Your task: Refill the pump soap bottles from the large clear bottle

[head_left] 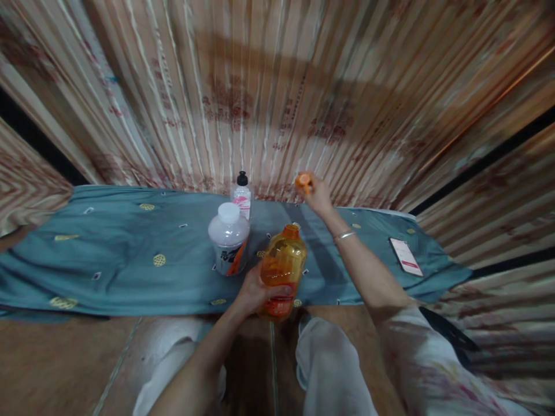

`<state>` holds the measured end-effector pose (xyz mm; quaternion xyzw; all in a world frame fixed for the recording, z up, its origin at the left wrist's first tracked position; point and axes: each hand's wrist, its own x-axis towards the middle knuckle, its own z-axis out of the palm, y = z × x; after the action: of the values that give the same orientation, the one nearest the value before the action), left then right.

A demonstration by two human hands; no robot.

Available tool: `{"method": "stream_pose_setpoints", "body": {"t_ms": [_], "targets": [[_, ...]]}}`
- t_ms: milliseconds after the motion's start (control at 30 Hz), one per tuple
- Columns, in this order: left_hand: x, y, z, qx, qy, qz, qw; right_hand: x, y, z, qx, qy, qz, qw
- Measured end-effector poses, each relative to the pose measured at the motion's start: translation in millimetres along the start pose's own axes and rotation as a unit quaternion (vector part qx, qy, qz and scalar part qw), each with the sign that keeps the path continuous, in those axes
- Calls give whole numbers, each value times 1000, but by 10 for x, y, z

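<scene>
Steady the bottle (286, 260) gripped in the left hand (255, 289), pinching the cap (304, 180) in the right hand (319, 197) beyond it.

Left hand (255, 290) curled low, right hand (319, 197) pinching, reaching farther forward

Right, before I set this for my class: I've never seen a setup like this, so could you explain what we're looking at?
There's no machine here, just a person's two bare hands. The single picture comes from a camera worn on their head, looking forward and down. The left hand grips a translucent amber bottle, whose neck looks uncapped. The right hand, raised beyond it, holds an orange cap. On the patterned teal cloth stand a white-capped bottle and, partly behind it, a slimmer black-topped bottle. A smartphone lies towards the right end, its screen lit.
</scene>
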<state>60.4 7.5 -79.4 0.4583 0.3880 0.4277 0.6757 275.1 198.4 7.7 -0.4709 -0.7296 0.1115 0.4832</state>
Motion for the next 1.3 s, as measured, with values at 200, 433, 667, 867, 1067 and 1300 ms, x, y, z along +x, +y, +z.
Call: {"method": "stream_pose_setpoints", "body": {"t_ms": [200, 433, 667, 867, 1067, 1300], "targets": [[-9, -25, -11, 12, 5, 2, 1000, -356, 313, 728, -238, -228, -36, 943], [-24, -13, 2, 39, 8, 0, 999, -508, 545, 919, -361, -317, -61, 875], [-26, 25, 41, 1, 3, -9, 1000, -582, 442, 820, -305, -284, -24, 909], [19, -34, 17, 31, 16, 21, 999, -719, 117, 532, -155, -174, 57, 971], [63, -76, 32, 60, 24, 54, 996, -1356, -533, 31, 194, -142, 142, 960], [72, -97, -6, 95, 9, 87, 992, -1668, -970, -39, 370, -121, 254, 885]]}}
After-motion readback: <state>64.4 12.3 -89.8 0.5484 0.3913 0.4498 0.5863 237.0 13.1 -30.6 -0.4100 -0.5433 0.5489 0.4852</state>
